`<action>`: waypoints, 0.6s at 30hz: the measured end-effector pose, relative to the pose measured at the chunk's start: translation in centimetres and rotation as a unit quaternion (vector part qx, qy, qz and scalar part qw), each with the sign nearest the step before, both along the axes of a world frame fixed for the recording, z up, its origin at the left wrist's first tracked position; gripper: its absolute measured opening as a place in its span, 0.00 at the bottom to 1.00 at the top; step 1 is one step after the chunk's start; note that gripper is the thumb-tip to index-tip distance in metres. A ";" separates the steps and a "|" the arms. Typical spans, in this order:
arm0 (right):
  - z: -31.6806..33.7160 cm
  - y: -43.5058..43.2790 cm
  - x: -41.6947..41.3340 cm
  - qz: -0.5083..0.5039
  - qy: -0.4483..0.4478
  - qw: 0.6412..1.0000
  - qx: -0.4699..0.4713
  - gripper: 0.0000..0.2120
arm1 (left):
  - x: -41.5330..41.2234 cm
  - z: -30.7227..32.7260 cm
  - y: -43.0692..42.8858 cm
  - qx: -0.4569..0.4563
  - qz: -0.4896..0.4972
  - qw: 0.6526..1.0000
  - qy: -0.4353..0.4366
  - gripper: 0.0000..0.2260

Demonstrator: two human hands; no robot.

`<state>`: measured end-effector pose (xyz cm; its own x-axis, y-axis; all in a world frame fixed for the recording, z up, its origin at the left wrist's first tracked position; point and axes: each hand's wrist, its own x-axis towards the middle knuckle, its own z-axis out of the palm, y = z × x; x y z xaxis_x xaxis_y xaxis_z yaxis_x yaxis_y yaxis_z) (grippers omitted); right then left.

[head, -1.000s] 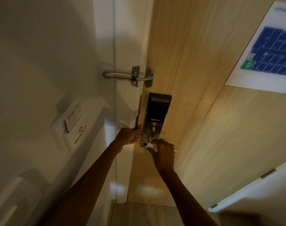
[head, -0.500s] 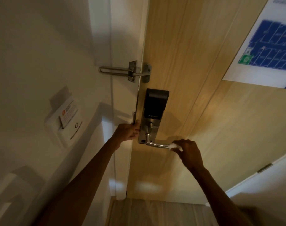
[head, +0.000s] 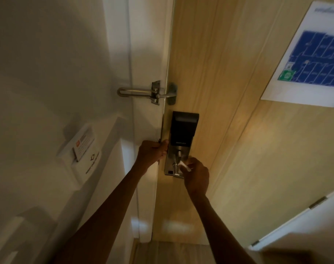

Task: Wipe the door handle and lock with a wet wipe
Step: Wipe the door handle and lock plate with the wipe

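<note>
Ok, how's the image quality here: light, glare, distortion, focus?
Head view: dim, warm light; a soft glow on the door right of the lock; wide-angle bending of the door edge; the poster is blurred; the wipe in the right hand is bright, detail lost.

White wall (head: 48, 63) at left, dim, shadowed. White frame (head: 147, 54) beside light wood door (head: 229, 130). Card holder (head: 80, 151) on wall, card slotted in. Metal swing guard (head: 147, 93) bridging frame and door. Blue floor plan (head: 314, 61) posted on door, upper right. Wood floor (head: 171, 252) below. Soft warm light, faint glare low on door.
</note>
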<state>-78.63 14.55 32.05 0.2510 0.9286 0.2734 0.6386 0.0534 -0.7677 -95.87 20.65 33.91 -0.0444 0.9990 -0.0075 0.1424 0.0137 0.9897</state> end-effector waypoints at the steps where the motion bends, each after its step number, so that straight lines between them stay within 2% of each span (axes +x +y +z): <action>1: -0.2 0.0 -0.6 -0.013 0.000 1.000 0.004 0.10 | 0.0 -0.1 0.2 0.004 0.017 1.000 0.007 0.21; 4: -0.9 0.0 -1.3 -0.014 -0.006 1.000 0.010 0.06 | 0.3 0.0 0.4 0.015 0.033 0.999 0.011 0.18; 8: -1.6 0.3 -0.6 0.056 -0.054 0.997 0.026 0.07 | 0.4 -0.1 0.6 0.007 0.026 0.999 -0.018 0.15; 14: -0.4 0.5 1.9 0.168 -0.123 0.978 0.022 0.04 | 0.4 -0.1 0.4 0.014 0.006 0.999 -0.044 0.16; 18: -0.4 1.5 2.4 0.071 -0.065 0.995 0.005 0.06 | 0.2 -0.2 0.4 0.019 0.004 0.999 -0.025 0.16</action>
